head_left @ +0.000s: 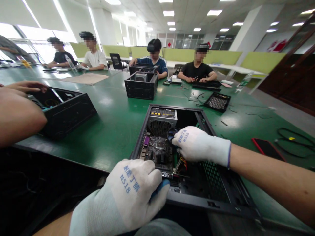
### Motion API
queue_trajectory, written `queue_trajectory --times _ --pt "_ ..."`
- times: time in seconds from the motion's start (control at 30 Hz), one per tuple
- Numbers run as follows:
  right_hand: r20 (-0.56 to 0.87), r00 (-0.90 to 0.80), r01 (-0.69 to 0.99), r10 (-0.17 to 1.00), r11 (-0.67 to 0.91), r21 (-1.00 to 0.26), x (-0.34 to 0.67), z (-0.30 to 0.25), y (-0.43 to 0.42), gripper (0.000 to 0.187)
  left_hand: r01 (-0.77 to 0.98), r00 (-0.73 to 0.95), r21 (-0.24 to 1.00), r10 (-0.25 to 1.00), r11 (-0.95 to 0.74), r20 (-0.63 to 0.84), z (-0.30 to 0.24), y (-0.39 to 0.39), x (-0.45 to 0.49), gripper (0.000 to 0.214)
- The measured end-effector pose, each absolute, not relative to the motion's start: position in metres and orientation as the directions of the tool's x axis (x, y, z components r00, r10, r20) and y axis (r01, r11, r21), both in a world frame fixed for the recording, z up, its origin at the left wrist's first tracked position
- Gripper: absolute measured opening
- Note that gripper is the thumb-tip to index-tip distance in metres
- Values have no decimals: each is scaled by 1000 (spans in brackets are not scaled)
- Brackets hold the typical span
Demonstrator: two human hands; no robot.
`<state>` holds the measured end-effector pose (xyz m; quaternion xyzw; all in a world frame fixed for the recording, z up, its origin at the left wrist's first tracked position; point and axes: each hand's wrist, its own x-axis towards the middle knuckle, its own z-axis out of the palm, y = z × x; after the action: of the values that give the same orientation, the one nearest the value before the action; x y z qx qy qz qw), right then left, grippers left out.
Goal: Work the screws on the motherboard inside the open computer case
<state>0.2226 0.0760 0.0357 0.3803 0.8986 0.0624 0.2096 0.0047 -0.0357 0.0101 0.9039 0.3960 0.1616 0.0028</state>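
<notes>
A gloved left hand (pixel 130 193) is closed around a blue-handled tool (pixel 161 188) at the near edge of an open computer case (pixel 221 205) lying on a green table (pixel 115 127). The gloved right hand (pixel 197 144) reaches in from the right, fingers curled down over a round black fan (pixel 172 132) beside the motherboard (pixel 157 150); whether it grips the fan cannot be told. A co-worker's arm (pixel 19 114) rests by a second case (pixel 66 111) at left. A red phone (pixel 267 148) lies at right.

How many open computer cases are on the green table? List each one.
4: nearest case, left case, middle case, far case, partly hidden; others may be out of view.
</notes>
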Motion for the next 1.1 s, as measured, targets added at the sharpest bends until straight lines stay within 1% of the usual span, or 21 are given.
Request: queue_trajectory --times 0.1,0.2,0.3,0.37,0.53,0.57,0.63,0.73,0.77,0.8,0.87,0.97,1.03,1.1 --pt "-327 -540 718 776 627 303 237 37 85 17 707 637 128 706 -695 309 10 -35 5 29" --pt "-293 -480 746 827 560 361 245 33 103 20 704 641 120 699 -700 319 10 -34 6 30" --pt "-280 -442 744 853 522 417 246 27 123 23 716 632 95 700 -692 332 10 -35 6 30" --pt "-289 -430 740 855 518 430 244 22 135 23 723 627 84 703 -686 335 10 -35 6 29" --pt "-286 -420 751 861 506 423 241 15 149 20 740 612 90 723 -667 321 9 -36 6 28" --pt "-275 -423 753 863 504 423 242 16 148 20 746 604 95 729 -659 321 9 -36 7 27" --pt "-242 -436 756 867 499 424 246 19 145 28 757 585 116 746 -643 317 10 -36 8 25" --pt "-144 -477 779 867 493 387 257 26 137 40 771 554 165 776 -615 303 17 -34 10 14" --pt "-97 -497 792 862 497 355 262 28 133 43 775 545 177 784 -606 296 21 -32 11 9" --pt "-47 -519 804 854 506 314 267 29 130 44 777 544 186 791 -601 281 25 -29 12 11" --pt "53 -552 818 832 529 226 276 29 123 45 776 563 196 799 -599 211 34 -20 18 20" --pt "168 -542 840 823 527 128 289 23 115 45 786 590 203 807 -583 32 40 5 34 21" --pt "222 -517 854 827 516 67 293 17 111 46 806 588 151 802 -572 -106 36 29 48 27" --pt "256 -497 859 829 512 7 296 13 109 47 820 561 41 790 -570 -248 27 55 62 35"
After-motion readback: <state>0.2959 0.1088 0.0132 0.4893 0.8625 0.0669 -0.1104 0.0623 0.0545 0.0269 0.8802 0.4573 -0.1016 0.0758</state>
